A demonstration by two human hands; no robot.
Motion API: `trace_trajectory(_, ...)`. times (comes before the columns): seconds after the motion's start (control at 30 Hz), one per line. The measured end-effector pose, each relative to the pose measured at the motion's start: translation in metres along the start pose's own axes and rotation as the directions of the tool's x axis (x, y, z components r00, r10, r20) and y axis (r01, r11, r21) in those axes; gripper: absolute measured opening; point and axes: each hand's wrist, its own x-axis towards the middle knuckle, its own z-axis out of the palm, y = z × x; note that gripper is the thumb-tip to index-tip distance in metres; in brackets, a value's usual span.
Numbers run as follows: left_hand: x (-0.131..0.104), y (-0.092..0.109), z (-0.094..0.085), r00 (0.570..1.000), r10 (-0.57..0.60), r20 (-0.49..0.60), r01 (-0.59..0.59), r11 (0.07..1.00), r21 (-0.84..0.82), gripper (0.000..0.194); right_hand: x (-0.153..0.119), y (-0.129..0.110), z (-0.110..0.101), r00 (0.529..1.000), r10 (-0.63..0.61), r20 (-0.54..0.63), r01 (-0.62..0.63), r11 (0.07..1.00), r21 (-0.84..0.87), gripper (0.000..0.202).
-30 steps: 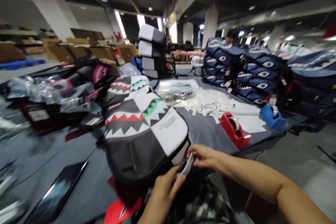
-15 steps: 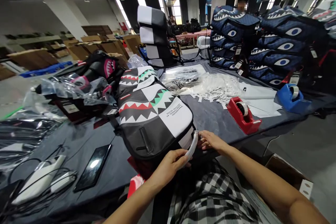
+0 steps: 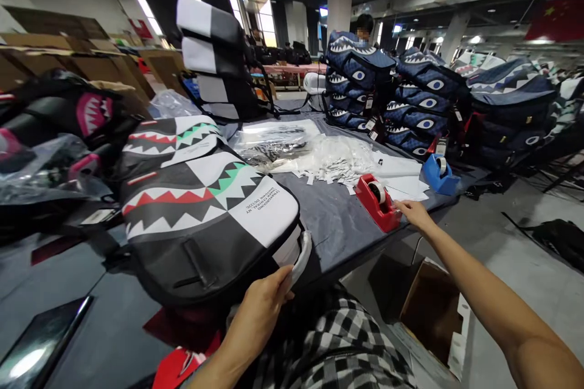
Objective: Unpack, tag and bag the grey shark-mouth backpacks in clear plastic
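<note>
A backpack (image 3: 177, 255) with a black, grey and white shark-mouth print lies on the table in front of me. At its near right edge, my left hand (image 3: 264, 301) is closed around the bag's handle (image 3: 302, 260), which has a whitish wrap on it. My right hand (image 3: 414, 214) reaches out to the front end of a red tape dispenser (image 3: 378, 203). Its fingers are pinched together there on the end of the clear tape (image 3: 398, 209). A white roll sits in the dispenser.
A blue tape dispenser (image 3: 440, 175) stands farther right. Behind lie a heap of white tags (image 3: 337, 158) and plastic bags. Stacked blue backpacks (image 3: 424, 103) and checkered bags (image 3: 210, 55) rise at the back. A phone (image 3: 43, 334) lies front left; an open carton (image 3: 431, 310) sits below the table.
My right hand has left the handle and moved right to the red tape dispenser. My left hand still holds the handle. The view has turned to the right.
</note>
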Motion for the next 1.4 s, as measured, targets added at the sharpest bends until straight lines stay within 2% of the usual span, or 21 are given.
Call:
trace_trajectory(0.1,0.003,-0.004,0.008,0.995,0.067,-0.075,-0.06,0.994,0.094,0.042,0.004,0.003,0.009,0.999,0.036,0.026,-0.036,0.999,0.009,0.045)
trace_trajectory(0.23,-0.002,-0.011,0.011,0.992,0.116,-0.046,-0.107,0.981,0.164,0.039,0.008,-0.002,0.015,0.996,0.068,0.059,-0.071,0.997,0.04,0.044)
trace_trajectory(0.3,-0.005,-0.013,0.01,0.988,0.154,-0.035,-0.14,0.957,0.253,0.038,0.005,-0.005,0.012,0.997,0.07,0.043,-0.072,0.996,0.054,0.042)
trace_trajectory(0.43,-0.008,-0.014,0.011,0.978,0.192,-0.083,-0.142,0.899,0.415,0.037,-0.021,-0.003,-0.003,0.998,0.025,-0.049,-0.022,0.997,0.072,0.034)
trace_trajectory(0.5,-0.009,-0.013,0.01,0.976,0.195,-0.095,-0.143,0.906,0.398,0.036,-0.042,0.002,-0.002,0.993,0.089,-0.075,-0.071,0.973,0.221,0.038)
trace_trajectory(0.57,-0.008,-0.01,0.009,0.978,0.177,-0.109,-0.131,0.931,0.34,0.038,-0.061,0.004,0.012,0.975,0.212,-0.065,-0.163,0.884,0.438,0.049)
trace_trajectory(0.63,-0.007,-0.006,0.007,0.982,0.134,-0.132,-0.098,0.963,0.252,0.043,-0.08,-0.003,0.039,0.955,0.296,-0.025,-0.226,0.779,0.585,0.06)
trace_trajectory(0.73,-0.007,0.002,0.002,0.992,0.047,-0.114,-0.036,0.994,0.103,0.05,-0.114,-0.028,0.089,0.952,0.289,0.096,-0.28,0.704,0.653,0.067)
trace_trajectory(0.8,-0.008,0.009,-0.002,0.999,0.008,-0.05,-0.006,0.999,0.036,0.051,-0.145,-0.051,0.118,0.938,0.204,0.279,-0.345,0.613,0.711,0.063)
trace_trajectory(0.83,-0.009,0.013,-0.003,1.0,-0.006,-0.018,0.006,1.0,0.018,0.052,-0.16,-0.062,0.128,0.918,0.121,0.378,-0.378,0.559,0.738,0.06)
trace_trajectory(0.9,-0.011,0.02,-0.007,0.999,-0.042,0.021,0.041,0.999,0.027,0.053,-0.185,-0.078,0.144,0.848,-0.093,0.522,-0.425,0.47,0.774,0.053)
trace_trajectory(0.93,-0.012,0.024,-0.008,0.997,-0.065,0.032,0.064,0.997,0.043,0.055,-0.194,-0.085,0.15,0.811,-0.185,0.555,-0.432,0.449,0.782,0.052)
trace_trajectory(1.0,-0.014,0.031,-0.01,0.993,-0.11,0.045,0.107,0.992,0.065,0.061,-0.204,-0.094,0.162,0.765,-0.283,0.578,-0.425,0.452,0.784,0.052)
trace_trajectory(1.03,-0.015,0.034,-0.01,0.991,-0.125,0.052,0.121,0.991,0.063,0.065,-0.206,-0.097,0.168,0.757,-0.296,0.582,-0.421,0.46,0.781,0.053)
trace_trajectory(1.13,-0.017,0.035,-0.007,0.991,-0.128,0.028,0.126,0.991,0.039,0.071,-0.206,-0.103,0.185,0.772,-0.266,0.577,-0.411,0.484,0.773,0.055)
trace_trajectory(1.27,-0.014,0.023,0.002,0.992,-0.069,-0.107,0.075,0.996,0.054,0.047,-0.207,-0.099,0.203,0.785,-0.224,0.578,-0.413,0.508,0.756,0.057)
trace_trajectory(1.4,-0.011,0.014,0.006,0.993,-0.008,-0.116,0.006,1.0,-0.013,0.038,-0.207,-0.092,0.204,0.787,-0.234,0.571,-0.353,0.588,0.728,0.051)
